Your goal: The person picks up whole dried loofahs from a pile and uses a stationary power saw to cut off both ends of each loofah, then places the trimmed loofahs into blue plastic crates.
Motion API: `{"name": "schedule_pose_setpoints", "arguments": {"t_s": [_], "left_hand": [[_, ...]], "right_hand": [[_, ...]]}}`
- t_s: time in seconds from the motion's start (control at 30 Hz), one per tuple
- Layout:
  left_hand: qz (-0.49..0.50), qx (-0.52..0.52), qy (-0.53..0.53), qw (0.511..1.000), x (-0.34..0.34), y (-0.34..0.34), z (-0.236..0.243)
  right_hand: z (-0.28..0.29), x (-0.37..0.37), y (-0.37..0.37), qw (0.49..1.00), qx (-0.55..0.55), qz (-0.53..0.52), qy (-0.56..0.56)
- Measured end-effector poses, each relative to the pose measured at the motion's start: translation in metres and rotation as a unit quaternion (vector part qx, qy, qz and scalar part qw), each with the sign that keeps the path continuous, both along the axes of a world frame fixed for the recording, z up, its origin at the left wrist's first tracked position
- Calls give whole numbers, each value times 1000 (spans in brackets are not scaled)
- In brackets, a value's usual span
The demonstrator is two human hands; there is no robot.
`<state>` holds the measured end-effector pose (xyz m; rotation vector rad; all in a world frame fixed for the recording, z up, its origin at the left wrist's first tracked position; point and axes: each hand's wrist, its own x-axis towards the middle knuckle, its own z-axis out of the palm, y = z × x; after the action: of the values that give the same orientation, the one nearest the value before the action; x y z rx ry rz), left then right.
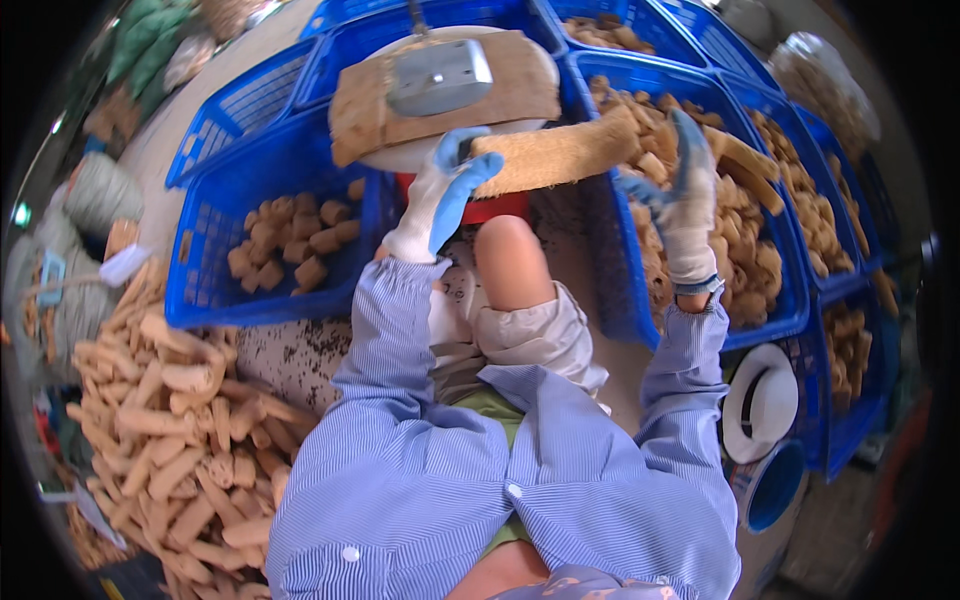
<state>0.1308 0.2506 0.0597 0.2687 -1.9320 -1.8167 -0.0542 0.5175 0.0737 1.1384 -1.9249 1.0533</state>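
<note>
My left hand (449, 190), in a white and blue work glove, is closed around the near end of a long tan dried loofah (560, 155). The loofah lies sideways in the air in front of a wooden board (360, 112) with a metal housing (440, 76) on it. Its far end reaches over the rim of a blue crate (625, 275) of cut loofah pieces (745, 240). Above that crate my right hand (685, 190), gloved alike, has its fingers spread, apart from the held loofah. Another longer loofah piece (745, 160) lies just beyond my right hand.
A blue crate (180, 270) on the left holds short loofah pieces (290, 235). A heap of whole loofahs (190, 440) covers the floor at the lower left. More blue crates (855, 350) stand to the right, near a white hat (760, 400) and a blue bucket (775, 490).
</note>
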Motion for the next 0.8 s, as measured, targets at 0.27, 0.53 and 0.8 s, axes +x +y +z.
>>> {"name": "schedule_pose_setpoints", "arguments": {"t_s": [0.27, 0.53, 0.8], "left_hand": [[18, 97, 88, 991, -11, -63, -7], [216, -262, -51, 939, -49, -133, -48], [218, -188, -147, 946, -94, -158, -45]], "right_hand": [[22, 37, -163, 916, 382, -38, 115], [22, -9, -257, 865, 495, -54, 64], [11, -52, -298, 868, 491, -48, 55]]}}
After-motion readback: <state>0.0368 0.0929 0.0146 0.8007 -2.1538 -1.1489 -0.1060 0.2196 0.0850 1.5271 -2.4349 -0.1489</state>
